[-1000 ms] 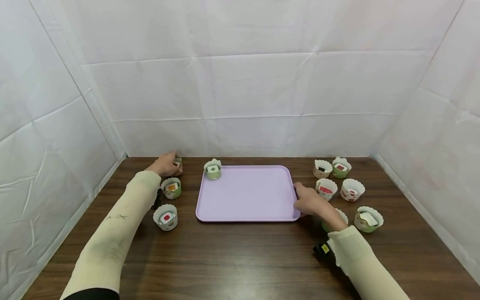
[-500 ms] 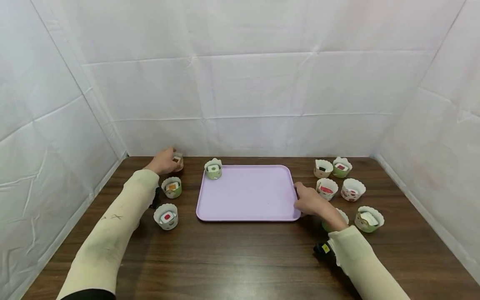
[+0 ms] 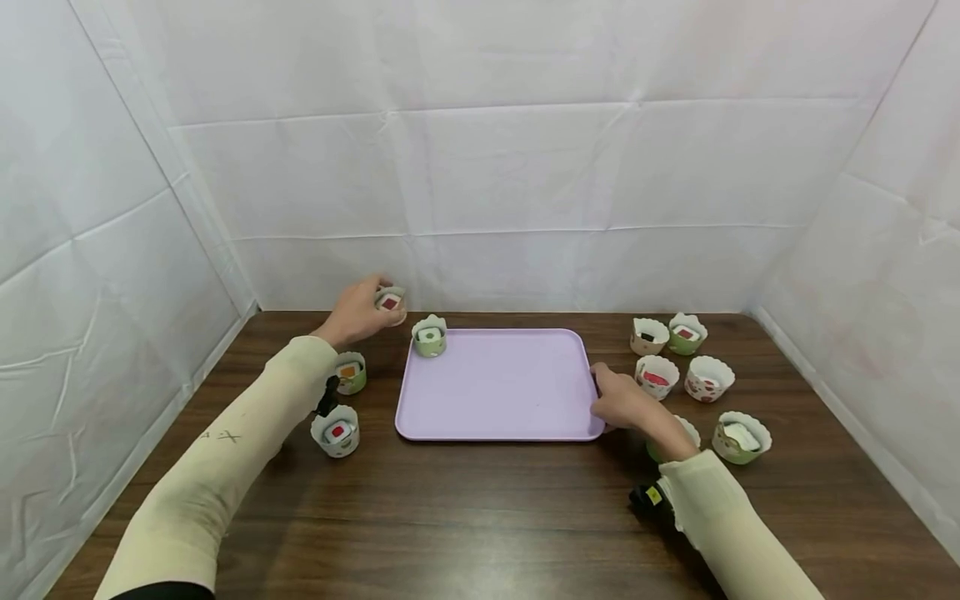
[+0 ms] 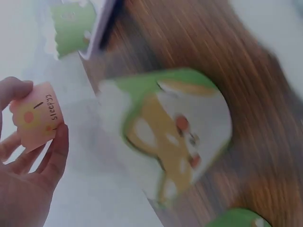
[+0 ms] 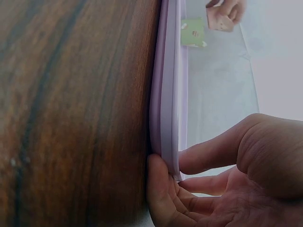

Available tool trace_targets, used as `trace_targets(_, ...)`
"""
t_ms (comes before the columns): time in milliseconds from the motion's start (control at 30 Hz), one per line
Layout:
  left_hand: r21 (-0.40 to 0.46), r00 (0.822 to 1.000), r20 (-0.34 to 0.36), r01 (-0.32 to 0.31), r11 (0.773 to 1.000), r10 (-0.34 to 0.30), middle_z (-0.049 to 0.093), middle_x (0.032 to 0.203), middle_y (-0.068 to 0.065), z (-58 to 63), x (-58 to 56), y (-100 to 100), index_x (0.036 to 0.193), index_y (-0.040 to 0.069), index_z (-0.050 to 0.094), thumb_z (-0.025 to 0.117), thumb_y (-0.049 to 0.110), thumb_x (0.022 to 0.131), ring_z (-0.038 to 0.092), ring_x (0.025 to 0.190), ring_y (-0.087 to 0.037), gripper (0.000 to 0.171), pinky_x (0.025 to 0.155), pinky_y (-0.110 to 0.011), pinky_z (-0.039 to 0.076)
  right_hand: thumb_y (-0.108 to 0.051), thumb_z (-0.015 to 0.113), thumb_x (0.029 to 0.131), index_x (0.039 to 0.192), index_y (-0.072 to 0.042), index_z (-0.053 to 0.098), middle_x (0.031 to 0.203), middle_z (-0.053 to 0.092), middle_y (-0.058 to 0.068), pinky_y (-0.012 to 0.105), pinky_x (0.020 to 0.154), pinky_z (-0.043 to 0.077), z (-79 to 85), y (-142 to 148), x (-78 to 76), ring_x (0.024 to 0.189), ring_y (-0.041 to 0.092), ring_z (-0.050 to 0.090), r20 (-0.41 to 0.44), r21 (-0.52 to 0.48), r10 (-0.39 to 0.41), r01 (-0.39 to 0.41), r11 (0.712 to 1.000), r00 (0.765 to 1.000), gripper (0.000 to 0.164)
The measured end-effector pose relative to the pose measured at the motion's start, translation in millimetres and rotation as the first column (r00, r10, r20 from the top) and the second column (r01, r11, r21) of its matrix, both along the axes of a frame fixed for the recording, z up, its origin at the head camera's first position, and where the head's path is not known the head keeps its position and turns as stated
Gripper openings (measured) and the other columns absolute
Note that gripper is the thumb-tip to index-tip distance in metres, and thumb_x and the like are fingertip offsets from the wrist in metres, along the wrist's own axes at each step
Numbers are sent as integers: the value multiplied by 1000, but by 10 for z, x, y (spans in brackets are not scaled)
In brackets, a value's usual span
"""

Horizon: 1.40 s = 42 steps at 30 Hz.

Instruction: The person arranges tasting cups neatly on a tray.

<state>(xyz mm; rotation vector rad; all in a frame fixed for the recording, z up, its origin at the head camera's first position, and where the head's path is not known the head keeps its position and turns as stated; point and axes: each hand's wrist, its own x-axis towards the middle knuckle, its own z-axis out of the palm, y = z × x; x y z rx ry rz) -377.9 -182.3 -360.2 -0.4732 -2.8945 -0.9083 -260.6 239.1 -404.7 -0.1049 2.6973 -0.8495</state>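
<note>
Wooden table (image 3: 465, 517) below, left hand (image 3: 357, 313) has raised the pink cup (image 4: 38, 117); right hand (image 3: 626, 402) still pinches the tray (image 3: 498, 387).

"What's the left hand (image 3: 358, 313) holding?"
"A paper baking cup (image 3: 393, 291) with a red-and-white piece (image 3: 390, 302) inside."
"And the right hand (image 3: 626, 401)?"
"It grips the lilac tray (image 3: 495, 383) by its right edge; a green paper cup (image 3: 431, 345) stands at the far left corner."

Ten cups (image 3: 708, 380) (at least), one tray (image 3: 495, 387) and two hands (image 3: 624, 400) show.
</note>
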Motion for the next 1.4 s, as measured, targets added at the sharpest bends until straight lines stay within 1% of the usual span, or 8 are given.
trace_targets(267,39,997,-52,58,998,-56,62,127,-20,91,20,298,141,0,51,72,29,94,57,103,-32,59,82,-39,52,3,52,88,151,13,28,140,50,39,30,60,64,0,0,5,97,31,66,-11,14,5,-5,1000,1000,68)
trace_targets(433,43,995,-36,97,994,-96,63,126,-18,111,37,448,142,2,51,74,30,94,58,101,-30,60,80,-37,54,2,52,88,151,13,29,140,51,38,29,61,63,-9,-16,12,100,32,65,-14,32,14,-14,999,1000,68)
trace_targets(667,36,989,-8,146,989,-146,64,123,-17,192,39,665,138,2,53,77,33,90,62,102,-29,62,81,-37,59,1,53,88,149,13,31,137,53,38,31,61,62,-1,-15,7,100,33,64,-38,47,27,-25,999,999,66)
trace_targets(867,22,988,8,152,988,-152,63,124,-16,185,20,820,136,3,53,79,31,89,60,104,-28,61,83,-37,59,2,53,88,148,14,33,136,55,37,30,61,61,15,-35,16,101,33,64,-52,66,40,-36,997,998,65)
trace_targets(933,5,988,5,156,988,-156,63,125,-17,170,10,865,136,3,54,80,29,88,59,107,-29,60,86,-37,58,2,53,88,149,13,33,137,54,37,30,62,61,6,-44,17,101,33,64,-46,71,35,-32,997,998,65)
trace_targets(1033,-31,985,7,174,984,-174,60,132,-19,156,0,928,136,2,55,79,25,88,56,113,-30,59,91,-39,56,1,52,89,150,12,32,140,53,36,29,63,61,-1,-43,8,103,33,63,-38,83,29,-26,996,999,65)
trace_targets(1167,-85,982,18,191,978,-191,57,139,-20,141,-13,1002,135,3,58,80,20,87,55,118,-32,56,94,-40,55,1,52,90,150,12,32,140,53,37,30,63,61,2,-37,4,104,33,64,-36,86,26,-22,996,999,64)
trace_targets(1400,-151,976,60,216,965,-209,61,138,-18,86,-46,1088,133,5,60,82,22,86,56,118,-31,55,95,-39,55,0,52,91,150,12,32,140,53,36,30,64,61,3,-46,17,104,32,63,-32,86,18,-15,996,999,64)
